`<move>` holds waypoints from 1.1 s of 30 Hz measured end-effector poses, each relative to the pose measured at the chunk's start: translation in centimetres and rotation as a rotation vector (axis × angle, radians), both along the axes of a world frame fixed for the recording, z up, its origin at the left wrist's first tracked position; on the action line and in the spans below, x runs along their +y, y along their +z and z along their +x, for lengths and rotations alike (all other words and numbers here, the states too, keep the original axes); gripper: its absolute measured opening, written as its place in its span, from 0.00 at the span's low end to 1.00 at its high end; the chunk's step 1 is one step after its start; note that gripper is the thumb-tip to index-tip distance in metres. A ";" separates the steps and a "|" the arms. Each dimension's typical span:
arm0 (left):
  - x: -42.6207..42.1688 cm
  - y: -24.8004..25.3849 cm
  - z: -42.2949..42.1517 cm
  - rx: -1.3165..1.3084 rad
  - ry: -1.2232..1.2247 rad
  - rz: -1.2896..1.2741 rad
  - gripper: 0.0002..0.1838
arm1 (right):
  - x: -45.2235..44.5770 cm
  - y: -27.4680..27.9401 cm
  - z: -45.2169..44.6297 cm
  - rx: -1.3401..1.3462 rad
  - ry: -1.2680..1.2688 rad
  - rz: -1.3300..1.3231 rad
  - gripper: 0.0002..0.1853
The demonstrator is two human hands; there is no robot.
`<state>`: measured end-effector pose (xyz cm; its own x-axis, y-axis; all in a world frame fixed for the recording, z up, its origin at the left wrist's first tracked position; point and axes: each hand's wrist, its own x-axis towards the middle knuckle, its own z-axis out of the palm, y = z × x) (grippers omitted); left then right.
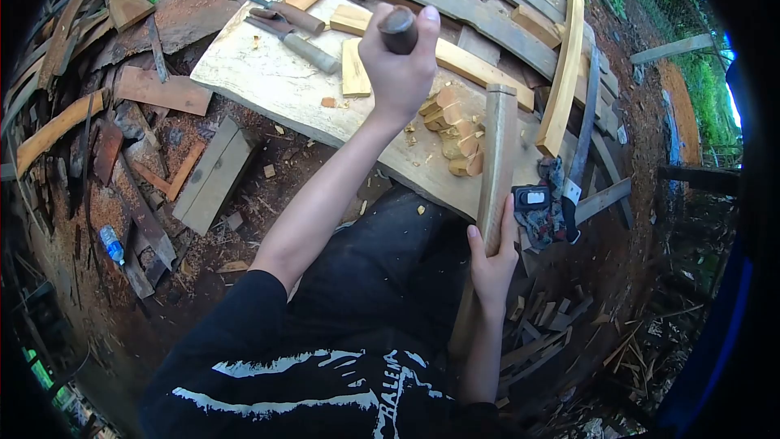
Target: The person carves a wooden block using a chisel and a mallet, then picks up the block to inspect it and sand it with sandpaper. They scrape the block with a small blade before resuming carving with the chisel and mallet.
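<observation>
My left hand (398,73) is wrapped round a dark round-ended handle (399,30), held upright above the pale workbench (260,81); whatever is below the handle is hidden by the hand. My right hand (494,264) holds a long wooden bar (497,154) at the bench's near edge, fingers along its side. Between the two hands lies a carved wooden piece (452,132) with chips around it. Chisels with wooden handles (313,53) rest on the bench to the left, close to a small wooden block (355,69).
A dark device (532,197) sits on a crumpled cloth (544,223) right of the bar. Long planks (569,65) and a saw-like blade (587,118) lie at the right. Scrap wood (215,175) and a plastic bottle (111,245) are on the ground at the left.
</observation>
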<state>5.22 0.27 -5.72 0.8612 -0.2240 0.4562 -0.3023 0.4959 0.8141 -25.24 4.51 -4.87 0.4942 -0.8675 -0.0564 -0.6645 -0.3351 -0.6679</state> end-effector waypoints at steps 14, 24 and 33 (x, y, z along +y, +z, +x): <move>3.6 1.6 -1.9 0.114 -0.154 0.045 0.17 | -4.8 -0.8 6.4 -0.139 -0.032 0.090 0.43; 5.6 7.9 -3.4 0.013 -0.297 -0.137 0.12 | -5.4 -2.8 4.6 -0.191 0.029 -0.034 0.42; 1.9 8.7 -4.4 -0.011 -0.589 0.009 0.19 | -4.7 -2.8 3.0 -0.232 0.007 0.010 0.42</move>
<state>0.78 2.13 3.01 0.5859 -0.6671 0.4601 0.0136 0.5758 0.8175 -22.22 -0.18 -7.65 0.5011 -0.8639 0.0507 -0.4901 -0.3316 -0.8061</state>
